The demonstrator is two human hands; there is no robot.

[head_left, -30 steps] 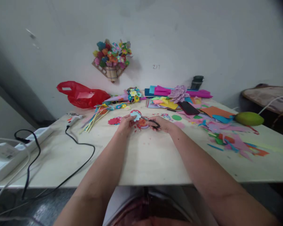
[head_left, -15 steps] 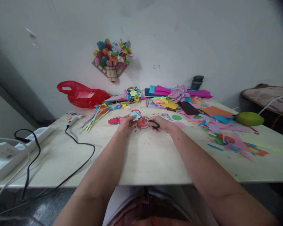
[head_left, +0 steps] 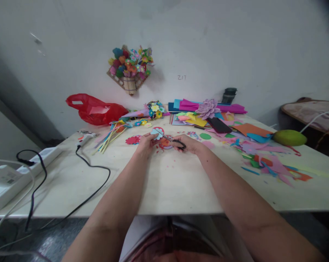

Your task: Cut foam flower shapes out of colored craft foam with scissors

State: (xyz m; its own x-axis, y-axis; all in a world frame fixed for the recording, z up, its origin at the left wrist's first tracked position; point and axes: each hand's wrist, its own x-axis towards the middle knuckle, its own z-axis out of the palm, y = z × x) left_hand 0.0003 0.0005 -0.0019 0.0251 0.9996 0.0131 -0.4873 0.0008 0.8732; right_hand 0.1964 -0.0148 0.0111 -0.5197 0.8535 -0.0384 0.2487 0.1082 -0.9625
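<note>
My left hand pinches a small light-blue paper flower and holds it up over the table's middle. My right hand is closed round the black handles of scissors, whose blades reach left into the flower's edge. Red paper flowers and red scraps lie on the table just under and beside both hands.
Stacked coloured paper sheets and a purple paper flower lie behind. Paper offcuts litter the right. A red plastic bag, a glue gun with black cord, a power strip and a green object surround them.
The blue flower has turned slightly in my left fingers and the scissor blades have shifted a little further left along its edge. Both arms otherwise stay in place.
</note>
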